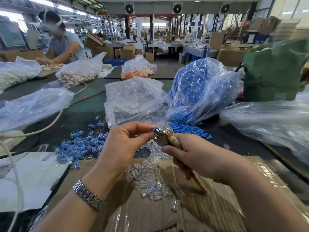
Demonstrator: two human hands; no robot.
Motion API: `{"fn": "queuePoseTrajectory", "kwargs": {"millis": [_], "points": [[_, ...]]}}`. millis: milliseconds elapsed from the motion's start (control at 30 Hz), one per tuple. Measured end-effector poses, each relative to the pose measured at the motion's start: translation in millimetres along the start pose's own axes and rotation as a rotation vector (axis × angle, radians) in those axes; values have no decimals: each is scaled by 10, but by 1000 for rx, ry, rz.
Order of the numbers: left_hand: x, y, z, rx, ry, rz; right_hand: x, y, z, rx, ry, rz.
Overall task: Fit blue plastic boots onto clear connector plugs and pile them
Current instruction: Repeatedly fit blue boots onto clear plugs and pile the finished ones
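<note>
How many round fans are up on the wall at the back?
3. The left fan, the middle fan and the right fan sit in a row on the grey beam across the top. More could be hidden elsewhere.

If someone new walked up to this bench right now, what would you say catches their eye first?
Probably the big clear plastic bag of blue plastic boots, spilling out behind the hands. Next, at centre, the left hand pinches a small blue-and-clear piece against the metal head of a hand tool that the right hand grips. A pile of finished blue-booted plugs lies left, with loose clear connector plugs on the cardboard below.
</note>
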State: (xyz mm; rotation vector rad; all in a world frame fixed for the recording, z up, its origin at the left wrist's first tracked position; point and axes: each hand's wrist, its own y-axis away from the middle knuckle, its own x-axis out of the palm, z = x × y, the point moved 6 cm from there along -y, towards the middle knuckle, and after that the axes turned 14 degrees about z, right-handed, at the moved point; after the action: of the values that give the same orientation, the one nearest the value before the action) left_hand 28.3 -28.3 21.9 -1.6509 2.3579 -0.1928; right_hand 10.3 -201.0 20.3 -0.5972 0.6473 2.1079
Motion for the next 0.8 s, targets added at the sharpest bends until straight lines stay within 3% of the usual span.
{"fn": "queuePoseTrajectory", "kwargs": {"millis": [167,267,367,433,533,600,700,800], "points": [[4,-10,14,12,-68,38,-1,16,10,7,-8,-2],[-167,-39,1,5,-91,-27,-160,139,-14,55,191,-34],[-601,-16,-2,-103,-456,-205,-302,258,-116,137,427,-36],[-928,46,-6,-241,-800,-356,-285,268,-169,167,474,22],[-1233,125,22,-426,-1059,-481,-193,215,-216,189,505,119],[-1199,91,42,-424,-1122,-420,-159,187,-233,201,528,146],[-923,11,99,-306,-1028,-204,-144,181,-245,220,541,157],[-746,-21,206,-313,-1032,-31,-154,196,-244,219,501,155]]}}
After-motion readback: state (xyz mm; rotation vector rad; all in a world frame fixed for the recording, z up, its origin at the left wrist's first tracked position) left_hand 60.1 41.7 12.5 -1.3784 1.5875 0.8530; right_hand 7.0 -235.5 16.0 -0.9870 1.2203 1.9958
